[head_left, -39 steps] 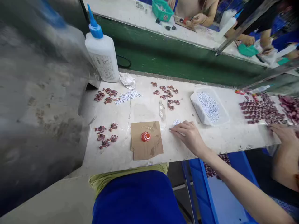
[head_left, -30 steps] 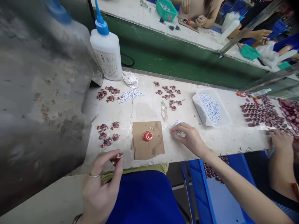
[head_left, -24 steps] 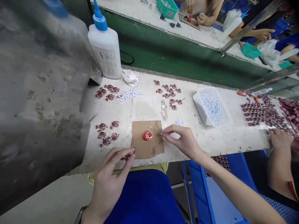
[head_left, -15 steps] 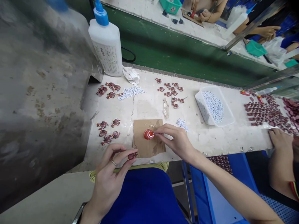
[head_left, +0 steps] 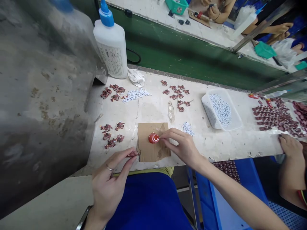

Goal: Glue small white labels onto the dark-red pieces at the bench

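Observation:
A small reddish-brown figure piece (head_left: 132,154) is pinched between thumb and forefinger of my left hand (head_left: 109,182), just left of a cardboard square (head_left: 146,154). My right hand (head_left: 183,145) reaches over the cardboard from the right, thumb and forefinger pressed together beside a small round red cap or dish (head_left: 153,138). What those fingertips hold, if anything, is too small to make out. Similar brown pieces (head_left: 110,140) lie left of the cardboard. To its right is a little heap of white-and-blue bits (head_left: 188,128).
Behind stand a large glue bottle (head_left: 111,51) and a crumpled white cloth (head_left: 136,77). More brown pieces (head_left: 177,92) and white bits (head_left: 135,94) lie at the back. A plastic tub (head_left: 236,119) stands right. A co-worker's hand (head_left: 290,145) rests far right. A metal panel (head_left: 48,95) bounds the left.
My left hand has turned the brown piece and shifted it slightly left and up. My right hand stays at the red cap. The whole view has shifted slightly.

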